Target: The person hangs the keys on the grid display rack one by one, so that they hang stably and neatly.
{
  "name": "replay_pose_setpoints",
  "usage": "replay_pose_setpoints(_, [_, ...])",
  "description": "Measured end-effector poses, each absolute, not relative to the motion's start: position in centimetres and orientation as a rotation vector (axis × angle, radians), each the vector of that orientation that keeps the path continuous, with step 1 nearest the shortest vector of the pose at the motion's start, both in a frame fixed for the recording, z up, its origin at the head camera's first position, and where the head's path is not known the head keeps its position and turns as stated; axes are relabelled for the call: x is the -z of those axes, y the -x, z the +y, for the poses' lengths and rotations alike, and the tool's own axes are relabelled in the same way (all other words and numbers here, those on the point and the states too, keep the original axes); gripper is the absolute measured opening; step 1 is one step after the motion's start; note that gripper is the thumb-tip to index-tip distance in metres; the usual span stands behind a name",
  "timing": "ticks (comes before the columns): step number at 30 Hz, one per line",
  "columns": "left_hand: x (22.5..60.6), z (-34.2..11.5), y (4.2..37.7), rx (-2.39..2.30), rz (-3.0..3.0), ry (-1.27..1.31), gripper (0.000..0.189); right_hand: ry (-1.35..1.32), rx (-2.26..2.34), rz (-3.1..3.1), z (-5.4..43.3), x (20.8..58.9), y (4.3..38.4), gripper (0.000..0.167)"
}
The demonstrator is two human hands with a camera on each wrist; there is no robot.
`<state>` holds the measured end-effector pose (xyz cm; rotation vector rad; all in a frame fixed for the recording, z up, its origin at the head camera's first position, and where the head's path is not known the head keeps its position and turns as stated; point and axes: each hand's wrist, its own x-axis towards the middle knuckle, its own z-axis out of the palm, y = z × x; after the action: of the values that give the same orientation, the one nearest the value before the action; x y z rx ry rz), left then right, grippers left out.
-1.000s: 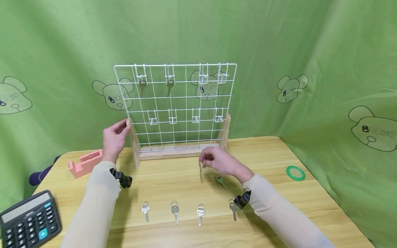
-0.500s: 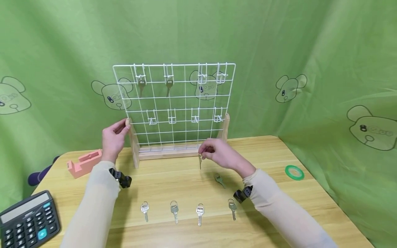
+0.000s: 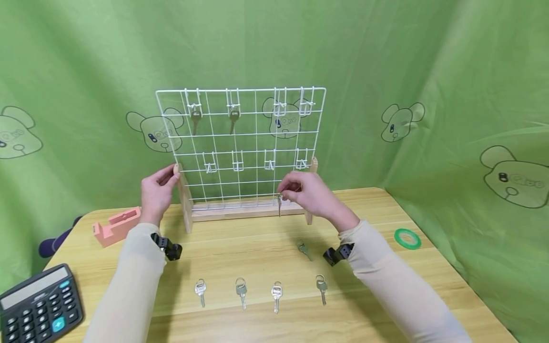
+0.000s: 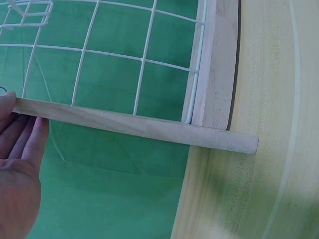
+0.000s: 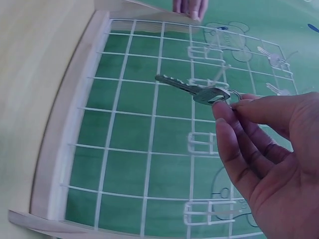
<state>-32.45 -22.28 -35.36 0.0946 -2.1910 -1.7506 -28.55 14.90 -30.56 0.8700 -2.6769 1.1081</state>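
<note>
My right hand [image 3: 306,190] pinches a key [image 5: 202,93] by its ring between thumb and fingertips. The key hangs blade down in front of the lower right of a white wire grid rack [image 3: 256,135]. With thumb and fingers my left hand [image 3: 157,189] grips the top of the rack's left wooden upright [image 4: 134,124]. Two keys hang from the left hooks of the upper row, one of them a dark key [image 3: 234,116]. The lower row of white hooks [image 3: 238,162] carries no keys. A loose key [image 3: 303,249] lies on the table below my right hand.
Several keys with rings lie in a row near the front, among them a silver key [image 3: 277,296]. A pink tape dispenser [image 3: 116,226] and a calculator [image 3: 40,302] sit at left. Green tape [image 3: 407,238] lies at right. A green curtain [image 3: 351,57] stands behind.
My right hand has risen from close over the table toward the rack, carrying the key up with it. The left hand keeps its grip on the upright.
</note>
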Motion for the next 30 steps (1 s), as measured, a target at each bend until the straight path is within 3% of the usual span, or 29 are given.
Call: replay_pose_setpoints(30, [35.7,-22.4,32.8,1.766,-2.164,-0.078,0.044,-0.575,-1.360,-2.542,14.4,24.1,29.1,0.011])
